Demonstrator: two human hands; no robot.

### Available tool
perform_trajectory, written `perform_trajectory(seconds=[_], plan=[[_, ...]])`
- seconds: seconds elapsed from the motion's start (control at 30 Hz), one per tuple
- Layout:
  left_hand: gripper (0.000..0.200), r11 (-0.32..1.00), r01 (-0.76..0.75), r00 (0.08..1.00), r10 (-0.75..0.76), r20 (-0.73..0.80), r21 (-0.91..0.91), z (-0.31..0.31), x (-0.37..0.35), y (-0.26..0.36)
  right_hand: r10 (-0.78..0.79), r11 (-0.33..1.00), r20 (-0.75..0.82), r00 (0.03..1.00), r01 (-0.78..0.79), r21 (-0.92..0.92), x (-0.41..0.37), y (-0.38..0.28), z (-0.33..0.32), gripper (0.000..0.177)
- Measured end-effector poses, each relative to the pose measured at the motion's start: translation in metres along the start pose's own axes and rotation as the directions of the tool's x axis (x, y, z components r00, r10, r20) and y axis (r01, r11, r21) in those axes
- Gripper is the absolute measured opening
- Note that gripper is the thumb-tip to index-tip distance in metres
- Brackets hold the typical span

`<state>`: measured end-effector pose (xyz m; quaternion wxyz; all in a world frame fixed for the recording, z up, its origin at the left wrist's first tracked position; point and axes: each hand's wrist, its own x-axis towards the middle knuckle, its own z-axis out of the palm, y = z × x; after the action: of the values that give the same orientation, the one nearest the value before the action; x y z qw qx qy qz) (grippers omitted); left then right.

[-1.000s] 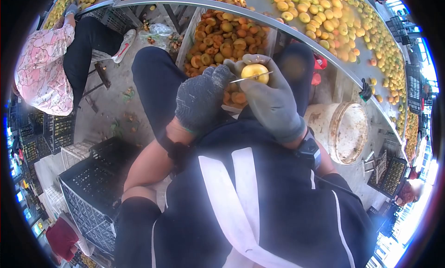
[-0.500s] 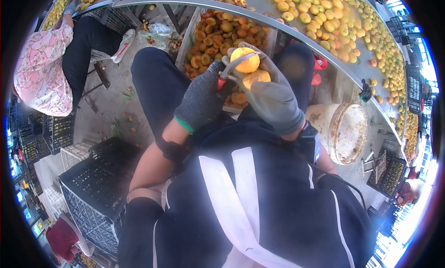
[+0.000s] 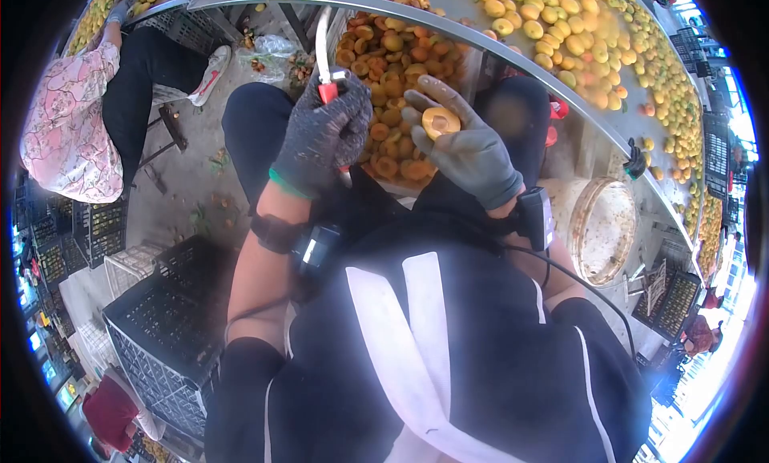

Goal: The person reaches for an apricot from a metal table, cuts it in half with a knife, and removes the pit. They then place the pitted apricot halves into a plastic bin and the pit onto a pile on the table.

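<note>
Far to the left of my left grip sits a co-worker in a pink floral top [image 3: 68, 118]. Below that grip, a black plastic crate [image 3: 160, 319] stands on the floor. My left hand [image 3: 320, 134] wears a dark grey glove, and its grip is closed tight round the red handle of a knife [image 3: 324, 82]. The pale blade points up and away from me.

Just beyond both grips, and between them, is a box of halved apricots [image 3: 392, 54], packed close with many cut faces up.

My right hand [image 3: 473, 155], in a lighter grey glove, has its grip pinched on an apricot half [image 3: 440, 122]. Thumb and fingertips hold it at the edge, and its cut face is turned toward me with a darker centre. I cannot tell whether that centre is a stone or a hollow.

Beyond the right grip runs the metal-edged worktop [image 3: 513, 50], covered with whole apricots [image 3: 577, 38]. Below and to the right of that grip stands a pale bucket [image 3: 601, 227].
</note>
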<state>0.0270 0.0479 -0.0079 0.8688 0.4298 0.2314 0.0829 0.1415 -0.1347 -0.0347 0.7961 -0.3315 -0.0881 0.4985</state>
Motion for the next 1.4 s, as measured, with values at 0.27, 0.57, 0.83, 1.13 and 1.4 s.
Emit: perform_trajectory(seconds=[0.27,0.57,0.83,1.13,1.4], plan=[[0.009,0.941,-0.096,0.951,0.183,0.250,-0.324,0.016,0.008,0.006,0.445,0.871,0.243,0.862,-0.480,0.106,-0.007,-0.003,-0.006,0.060],[0.008,0.904,-0.171,0.940,0.268,0.209,-0.391,0.028,0.010,-0.005,0.363,0.901,0.221,0.905,-0.280,-0.331,-0.022,0.016,0.026,0.049],[0.005,0.899,-0.307,0.931,0.352,0.099,-0.311,0.031,0.006,-0.007,0.442,0.869,0.131,0.887,-0.387,-0.309,-0.026,-0.003,0.029,0.039],[0.004,0.856,-0.331,0.910,0.401,0.106,-0.396,0.030,0.012,0.003,0.259,0.897,0.132,0.957,-0.289,0.336,-0.021,0.015,0.017,0.042],[0.008,0.920,-0.101,0.915,0.235,0.328,-0.378,0.035,0.000,-0.003,0.516,0.844,0.106,0.850,-0.526,0.106,-0.024,0.013,0.026,0.028]])
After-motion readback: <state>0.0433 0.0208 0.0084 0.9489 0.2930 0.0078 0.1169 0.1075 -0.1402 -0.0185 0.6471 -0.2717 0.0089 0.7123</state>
